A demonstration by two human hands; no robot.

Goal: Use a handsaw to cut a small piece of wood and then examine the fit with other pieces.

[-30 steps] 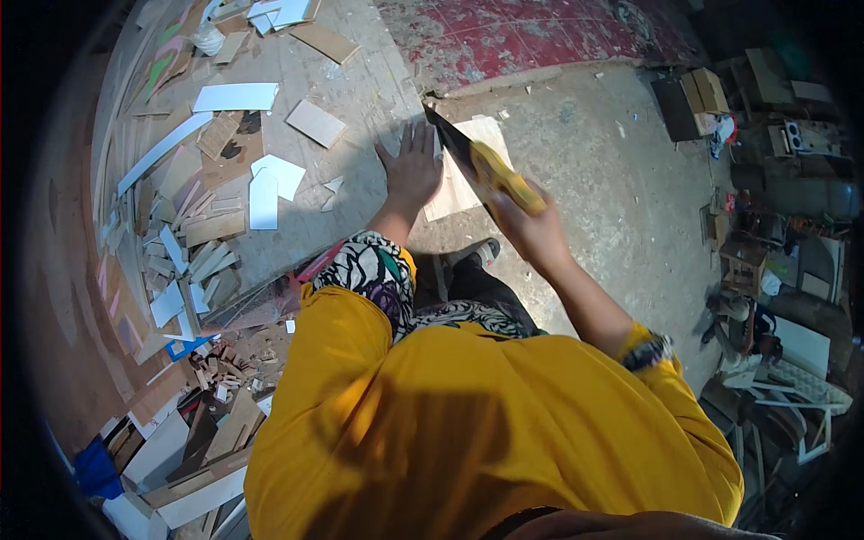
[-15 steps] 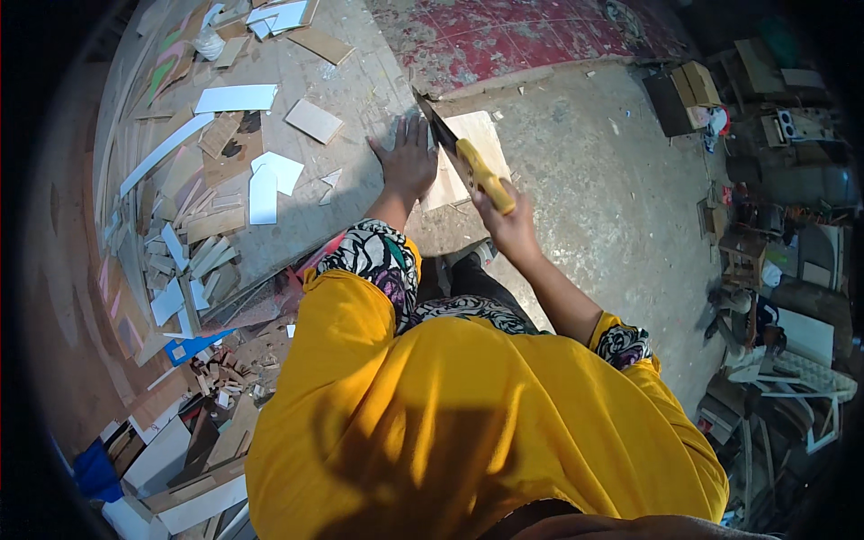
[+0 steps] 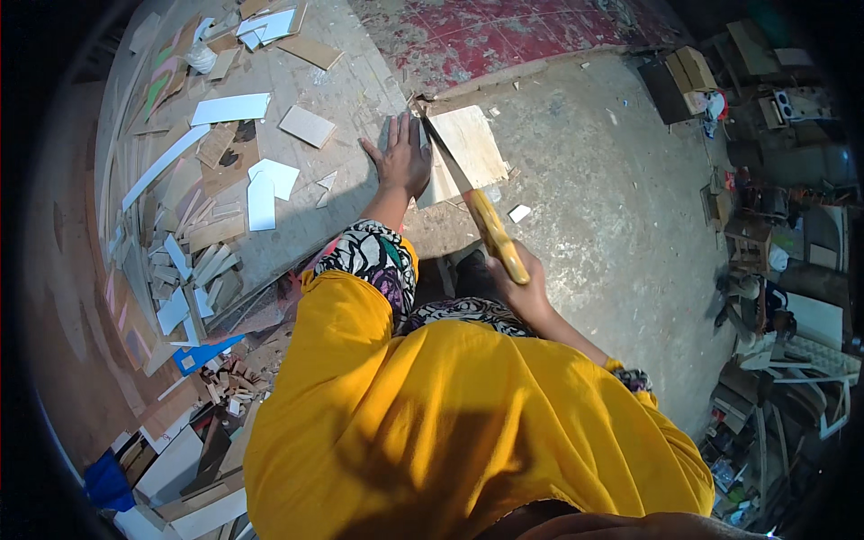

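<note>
My right hand (image 3: 524,281) is closed around the yellow handle of a handsaw (image 3: 447,155). The blade slants up and left from the handle, its far end by the worktable's (image 3: 360,94) right edge. Close to the blade, my left hand (image 3: 402,164) lies flat on the tabletop with its fingers stretched out and the thumb apart. Whatever is under its palm is hidden. A pale wooden panel (image 3: 470,144) shows to the right of the blade; whether it rests on the floor or higher I cannot tell.
White and brown offcuts (image 3: 261,200) are strewn over the table's left side, with a small rectangular wooden piece (image 3: 307,126) nearer my left hand. More scraps (image 3: 229,382) lie at lower left. Concrete floor (image 3: 594,189) stretches right, toward boxes (image 3: 691,70) and clutter by the wall.
My right hand has drawn the handsaw back toward my body, and more of the blade shows. My left hand stays flat at the table edge.
</note>
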